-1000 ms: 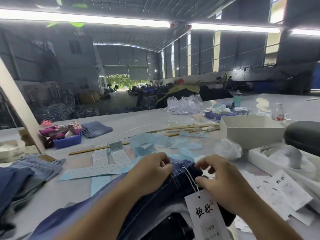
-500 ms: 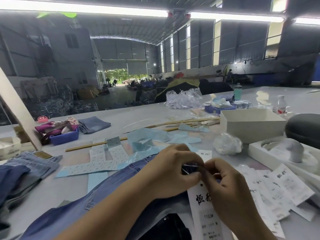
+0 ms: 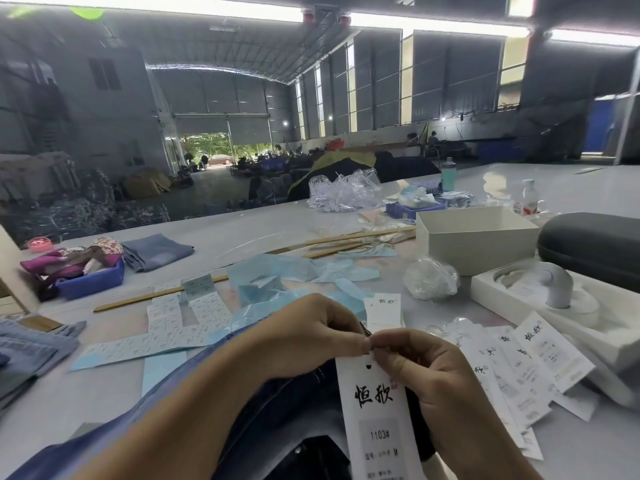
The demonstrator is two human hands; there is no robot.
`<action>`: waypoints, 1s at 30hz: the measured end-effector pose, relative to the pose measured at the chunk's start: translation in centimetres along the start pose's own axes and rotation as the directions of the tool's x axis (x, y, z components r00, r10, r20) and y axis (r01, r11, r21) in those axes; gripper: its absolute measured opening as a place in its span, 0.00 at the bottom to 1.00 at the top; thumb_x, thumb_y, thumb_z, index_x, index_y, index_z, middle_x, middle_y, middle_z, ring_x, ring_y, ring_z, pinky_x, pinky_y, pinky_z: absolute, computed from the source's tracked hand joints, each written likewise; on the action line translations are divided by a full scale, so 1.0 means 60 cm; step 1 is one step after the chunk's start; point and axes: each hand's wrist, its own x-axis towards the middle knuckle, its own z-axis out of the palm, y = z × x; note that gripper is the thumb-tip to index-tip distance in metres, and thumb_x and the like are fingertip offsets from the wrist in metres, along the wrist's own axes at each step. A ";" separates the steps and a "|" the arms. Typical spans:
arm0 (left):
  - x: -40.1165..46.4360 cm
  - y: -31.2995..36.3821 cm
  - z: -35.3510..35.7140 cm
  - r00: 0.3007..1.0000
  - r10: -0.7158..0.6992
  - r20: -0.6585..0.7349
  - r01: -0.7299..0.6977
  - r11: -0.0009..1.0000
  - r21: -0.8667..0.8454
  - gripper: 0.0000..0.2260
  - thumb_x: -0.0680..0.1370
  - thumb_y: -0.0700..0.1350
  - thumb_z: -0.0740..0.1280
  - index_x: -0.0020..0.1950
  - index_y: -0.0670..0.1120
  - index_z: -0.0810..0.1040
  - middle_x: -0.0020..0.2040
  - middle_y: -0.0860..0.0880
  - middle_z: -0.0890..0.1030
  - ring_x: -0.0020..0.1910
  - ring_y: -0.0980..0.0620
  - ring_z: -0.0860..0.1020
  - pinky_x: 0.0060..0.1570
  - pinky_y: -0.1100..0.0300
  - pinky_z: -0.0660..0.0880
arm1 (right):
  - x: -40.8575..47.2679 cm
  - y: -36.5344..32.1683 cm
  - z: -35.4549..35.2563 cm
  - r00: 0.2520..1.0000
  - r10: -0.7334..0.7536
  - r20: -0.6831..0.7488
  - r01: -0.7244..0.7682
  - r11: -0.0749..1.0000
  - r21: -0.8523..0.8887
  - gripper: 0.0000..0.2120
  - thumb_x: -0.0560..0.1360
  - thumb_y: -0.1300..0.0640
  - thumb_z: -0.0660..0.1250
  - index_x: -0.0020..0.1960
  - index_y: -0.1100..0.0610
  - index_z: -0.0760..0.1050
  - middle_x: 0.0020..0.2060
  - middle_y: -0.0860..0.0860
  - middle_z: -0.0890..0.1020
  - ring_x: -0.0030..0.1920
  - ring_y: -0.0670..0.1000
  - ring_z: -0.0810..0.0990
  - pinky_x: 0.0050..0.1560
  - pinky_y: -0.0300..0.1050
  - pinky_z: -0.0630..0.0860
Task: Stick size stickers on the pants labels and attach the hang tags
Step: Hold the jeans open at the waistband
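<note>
I'm seeing a bright, even feed here, lit mostly by the long strip lights (image 3: 194, 6) running across the ceiling, blown out to pure white with a green lens flare (image 3: 86, 12) near the top left, and by daylight pouring in through the open doorway (image 3: 221, 148) at the far end. The table (image 3: 242, 233) picks up a soft sheen and a glare patch near the far right, with only faint shadows. Wide-angle bending curves the edges, the far hall looks smeary, and the hang tag (image 3: 375, 407) up close reads clearly.

Hang tag (image 3: 375, 410) bottom cut off
</note>
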 end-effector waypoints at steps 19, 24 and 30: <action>-0.005 -0.056 -0.006 0.965 0.134 -0.227 -0.245 0.775 -0.583 0.05 0.65 0.48 0.70 0.32 0.48 0.78 0.29 0.50 0.74 0.32 0.52 0.68 0.34 0.59 0.66 | 0.006 -0.022 0.061 0.979 -0.167 0.116 0.201 0.876 -0.438 0.06 0.74 0.49 0.70 0.41 0.48 0.84 0.32 0.51 0.85 0.33 0.52 0.84 0.31 0.40 0.77; -0.006 -0.056 -0.005 0.955 0.158 -0.249 -0.262 0.844 -0.468 0.06 0.68 0.49 0.69 0.32 0.50 0.78 0.30 0.49 0.72 0.31 0.51 0.70 0.33 0.59 0.66 | 0.020 -0.021 0.061 0.988 -0.117 0.103 0.148 0.910 -0.388 0.06 0.74 0.49 0.69 0.41 0.48 0.84 0.33 0.51 0.85 0.33 0.50 0.84 0.31 0.40 0.77; -0.004 -0.058 0.008 0.919 0.176 -0.354 -0.273 0.930 -0.245 0.02 0.74 0.51 0.68 0.44 0.55 0.77 0.36 0.50 0.77 0.34 0.51 0.75 0.35 0.56 0.71 | 0.023 -0.007 0.051 0.999 -0.053 0.010 0.054 0.970 -0.237 0.11 0.73 0.50 0.70 0.37 0.56 0.80 0.32 0.58 0.83 0.29 0.53 0.82 0.27 0.42 0.76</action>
